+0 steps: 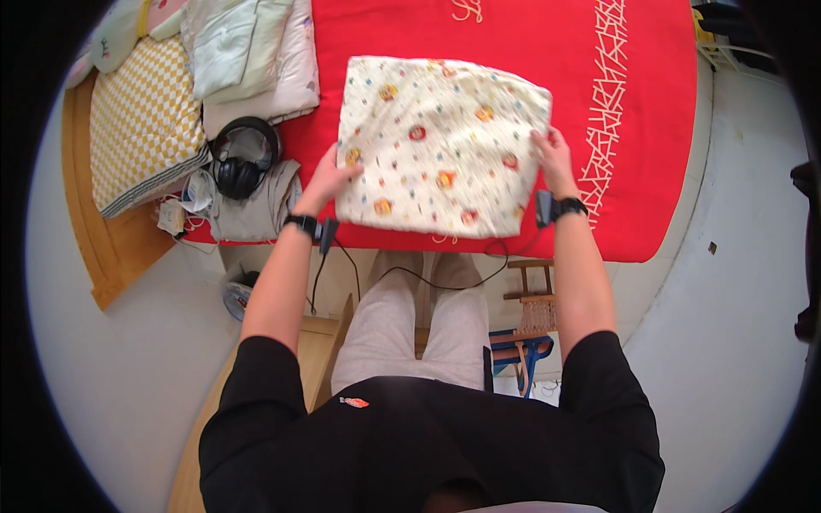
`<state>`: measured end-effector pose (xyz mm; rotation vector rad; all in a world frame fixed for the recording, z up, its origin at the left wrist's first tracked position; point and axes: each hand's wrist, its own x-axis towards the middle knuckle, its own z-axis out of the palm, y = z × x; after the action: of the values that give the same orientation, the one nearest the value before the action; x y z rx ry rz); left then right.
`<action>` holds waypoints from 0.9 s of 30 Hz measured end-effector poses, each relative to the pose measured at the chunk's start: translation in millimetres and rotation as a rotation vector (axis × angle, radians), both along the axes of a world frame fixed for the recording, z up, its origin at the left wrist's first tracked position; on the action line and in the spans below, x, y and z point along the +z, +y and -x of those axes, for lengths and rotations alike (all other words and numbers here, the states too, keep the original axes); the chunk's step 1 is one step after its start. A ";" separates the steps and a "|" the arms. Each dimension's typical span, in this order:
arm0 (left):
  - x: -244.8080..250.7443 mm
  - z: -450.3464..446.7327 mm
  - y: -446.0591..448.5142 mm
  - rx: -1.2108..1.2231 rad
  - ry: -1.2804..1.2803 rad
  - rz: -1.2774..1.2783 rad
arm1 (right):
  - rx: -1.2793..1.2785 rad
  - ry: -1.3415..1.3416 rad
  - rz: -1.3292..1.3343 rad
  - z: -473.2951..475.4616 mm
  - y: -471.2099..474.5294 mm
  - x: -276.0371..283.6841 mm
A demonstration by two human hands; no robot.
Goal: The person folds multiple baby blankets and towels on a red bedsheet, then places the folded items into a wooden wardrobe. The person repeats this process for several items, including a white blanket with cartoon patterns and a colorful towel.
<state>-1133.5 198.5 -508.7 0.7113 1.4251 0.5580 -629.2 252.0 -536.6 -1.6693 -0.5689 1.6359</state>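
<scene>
A cream cloth with small coloured prints, roughly rectangular and spread out, is held over a red bed cover. My left hand grips its left edge, thumb on top and the other fingers hidden beneath. At the cloth's right edge my right hand pinches it between thumb and fingers. Each wrist wears a black strap with a small device, and a thin dark cable hangs between them below the bed's edge.
Left on the bed are folded cloths, a yellow checkered pillow, black headphones and a folded grey cloth. A wooden headboard stands at the far left. Below the bed's edge, right of my legs, is a wooden stool.
</scene>
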 end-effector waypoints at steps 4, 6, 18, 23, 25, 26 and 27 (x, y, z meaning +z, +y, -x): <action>-81.3 46.4 -6.3 -0.188 0.585 0.194 | 0.061 -0.316 0.199 51.4 -29.2 -70.9; -103.7 47.4 -18.2 -0.176 0.607 0.099 | 0.197 -0.526 0.123 59.9 -51.3 -84.2; -78.8 56.2 -57.8 -0.080 0.463 -0.016 | 0.145 -0.585 0.064 28.7 -132.0 -68.0; -82.2 40.8 -45.2 -0.040 0.446 0.042 | 0.097 -0.508 0.469 46.4 -144.5 -74.6; -86.3 36.2 -37.0 0.035 0.249 0.107 | 0.062 -0.370 0.473 53.8 -143.7 -71.4; -87.5 34.6 -35.1 0.002 0.143 0.159 | 0.130 -0.340 0.429 56.5 -143.2 -69.1; -88.5 34.0 -32.8 -0.016 0.136 0.204 | 0.201 -0.317 0.404 57.3 -142.7 -66.5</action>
<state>-1167.5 165.7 -597.2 0.6056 1.5761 0.3507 -686.6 109.4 -603.1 -2.2574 -0.6031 1.7207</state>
